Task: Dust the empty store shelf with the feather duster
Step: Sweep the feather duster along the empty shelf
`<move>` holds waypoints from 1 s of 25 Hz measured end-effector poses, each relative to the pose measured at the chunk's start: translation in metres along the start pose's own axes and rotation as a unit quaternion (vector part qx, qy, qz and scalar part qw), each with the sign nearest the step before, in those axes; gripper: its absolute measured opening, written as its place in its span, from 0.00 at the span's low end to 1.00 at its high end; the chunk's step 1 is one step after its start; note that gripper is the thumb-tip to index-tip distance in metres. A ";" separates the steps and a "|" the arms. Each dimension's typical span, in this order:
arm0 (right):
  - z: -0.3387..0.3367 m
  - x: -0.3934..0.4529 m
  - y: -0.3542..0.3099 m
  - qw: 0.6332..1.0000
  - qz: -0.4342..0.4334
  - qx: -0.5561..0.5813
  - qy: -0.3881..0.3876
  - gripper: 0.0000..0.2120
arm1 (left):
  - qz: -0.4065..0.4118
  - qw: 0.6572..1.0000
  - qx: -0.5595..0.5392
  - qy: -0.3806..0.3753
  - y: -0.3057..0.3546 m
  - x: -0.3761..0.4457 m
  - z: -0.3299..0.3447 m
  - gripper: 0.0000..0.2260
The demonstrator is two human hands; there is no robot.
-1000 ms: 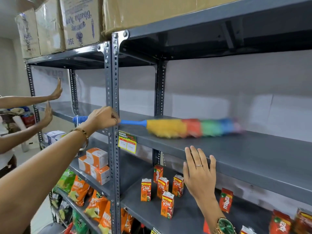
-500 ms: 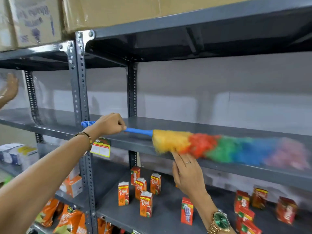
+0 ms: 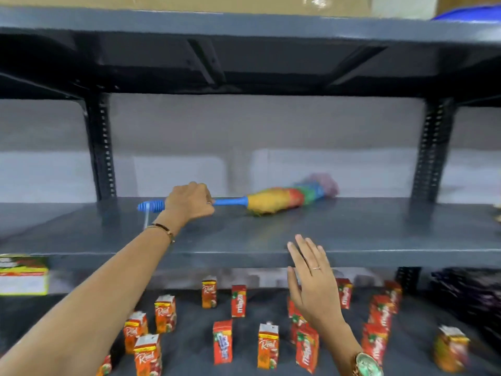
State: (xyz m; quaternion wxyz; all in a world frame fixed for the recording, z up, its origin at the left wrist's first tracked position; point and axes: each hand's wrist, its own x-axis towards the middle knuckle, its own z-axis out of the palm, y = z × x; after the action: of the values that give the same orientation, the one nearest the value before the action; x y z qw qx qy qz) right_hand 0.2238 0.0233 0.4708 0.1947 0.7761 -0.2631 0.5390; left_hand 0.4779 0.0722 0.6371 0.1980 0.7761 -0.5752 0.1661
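Note:
My left hand (image 3: 189, 203) grips the blue handle of the feather duster (image 3: 287, 198), whose rainbow head lies on the bare grey store shelf (image 3: 366, 234), toward its back. My right hand (image 3: 311, 280) is raised in front of the shelf's front edge, fingers straight and spread, holding nothing. Whether it touches the edge is unclear.
Several small red and orange juice cartons (image 3: 267, 346) stand on the lower shelf (image 3: 189, 348). Slotted uprights (image 3: 101, 147) (image 3: 431, 153) frame the bay. A price tag (image 3: 23, 275) hangs at the left edge. Dark packets (image 3: 466, 294) sit lower right. Another shelf (image 3: 244, 25) is overhead.
The view has swung right to face the bay head-on. The duster head has moved from the front edge toward the back of the shelf. My right hand has shifted right along the edge.

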 end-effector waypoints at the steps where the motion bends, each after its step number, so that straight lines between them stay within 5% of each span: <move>1: -0.007 -0.005 0.011 1.000 0.015 -0.014 -0.009 0.21 | 0.013 1.000 -0.019 -0.002 0.007 0.006 0.006 0.13; 4: -0.026 -0.010 0.037 0.997 0.040 -0.049 -0.036 0.21 | 0.061 0.996 -0.045 -0.050 0.033 0.018 0.024 0.11; 11: -0.048 -0.013 0.059 0.994 0.028 -0.055 -0.086 0.23 | 0.148 0.988 -0.049 -0.001 0.141 0.039 0.032 0.13; 17: -0.047 -0.012 0.057 0.996 0.040 -0.029 -0.079 0.22 | 0.136 0.990 -0.017 0.014 0.193 0.045 0.036 0.12; 22: -0.047 -0.012 0.054 0.996 0.055 -0.029 -0.065 0.21 | 0.156 0.983 -0.076 -0.068 0.152 0.047 0.045 0.12; 25: -0.048 -0.012 0.056 0.995 0.049 -0.043 -0.070 0.21 | 0.111 0.992 -0.049 -0.035 0.152 0.046 0.044 0.13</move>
State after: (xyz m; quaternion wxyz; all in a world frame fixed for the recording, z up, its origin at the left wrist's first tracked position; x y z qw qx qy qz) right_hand 0.1505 0.0095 0.4775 0.1818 0.7891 -0.3366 0.4805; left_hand 0.3469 -0.0274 0.6387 0.1960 0.7021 -0.6718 0.1313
